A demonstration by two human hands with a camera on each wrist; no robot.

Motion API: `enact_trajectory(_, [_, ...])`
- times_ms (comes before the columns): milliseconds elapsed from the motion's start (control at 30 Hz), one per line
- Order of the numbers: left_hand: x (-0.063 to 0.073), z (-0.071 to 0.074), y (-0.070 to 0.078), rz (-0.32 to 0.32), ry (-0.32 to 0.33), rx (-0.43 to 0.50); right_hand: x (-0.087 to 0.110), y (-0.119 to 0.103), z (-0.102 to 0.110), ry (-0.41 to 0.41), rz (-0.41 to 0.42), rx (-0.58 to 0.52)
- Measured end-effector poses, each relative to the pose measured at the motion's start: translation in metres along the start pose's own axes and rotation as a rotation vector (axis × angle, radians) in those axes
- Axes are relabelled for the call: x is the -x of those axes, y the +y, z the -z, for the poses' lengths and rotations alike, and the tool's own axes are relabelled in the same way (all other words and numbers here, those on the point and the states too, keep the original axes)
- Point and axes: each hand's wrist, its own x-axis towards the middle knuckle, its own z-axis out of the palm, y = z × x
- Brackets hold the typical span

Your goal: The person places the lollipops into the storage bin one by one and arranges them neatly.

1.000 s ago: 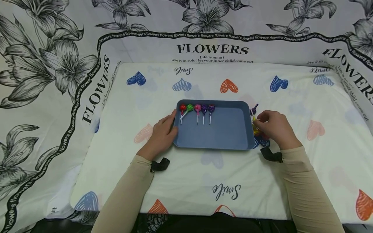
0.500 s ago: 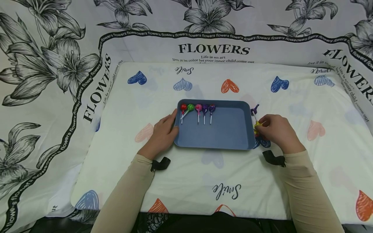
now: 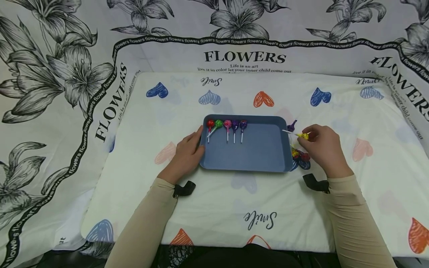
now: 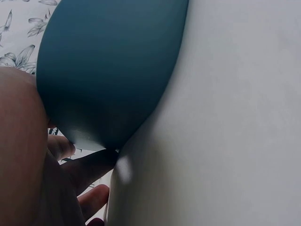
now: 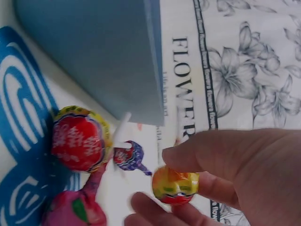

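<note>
A yellow-wrapped lollipop [image 3: 303, 136] is pinched by its candy head in my right hand [image 3: 323, 149], its white stick pointing left over the rim of the blue-grey tray [image 3: 248, 156]. In the right wrist view, thumb and fingers are around the lollipop's wrapper [image 5: 175, 186]. My left hand [image 3: 183, 154] rests against the left side of the tray; in the left wrist view its fingers [image 4: 91, 167] touch the tray's outer wall. Inside the tray, red [image 3: 210, 123], green [image 3: 218, 123], pink [image 3: 227, 123] and two purple lollipops [image 3: 235, 124] lie in a row along the far side.
Beside the tray's right wall are a purple lollipop [image 3: 291, 126], a red and yellow one [image 5: 80, 141] and a pink one [image 5: 75, 209]. A heart-printed cloth [image 3: 214, 208] lies beneath, on a flower-printed cover [image 3: 161, 56].
My right hand has lifted the yellow lollipop from the pile at the tray's right, and its stick has swung leftward. The left hand and tray have stayed in place.
</note>
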Motion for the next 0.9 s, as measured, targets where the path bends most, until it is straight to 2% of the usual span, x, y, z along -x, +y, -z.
enact_trajectory(200, [0.0,0.0,-0.001,-0.006,-0.001,-0.002,0.003,-0.008,0.003,0.12,0.049,-0.033])
enact_trajectory(400, [0.0,-0.001,-0.001,-0.008,0.004,-0.005,0.002,-0.015,0.004,0.173,0.087,-0.064])
enact_trajectory(533, [0.001,-0.001,-0.001,-0.004,-0.003,0.004,0.0,-0.019,0.004,0.164,0.078,-0.097])
enact_trajectory(700, [0.002,0.0,0.0,-0.005,-0.004,0.004,-0.001,-0.027,0.002,0.111,0.033,-0.106])
enact_trajectory(900, [0.002,0.0,0.0,-0.007,0.002,-0.002,-0.006,-0.04,-0.001,0.08,0.067,-0.091])
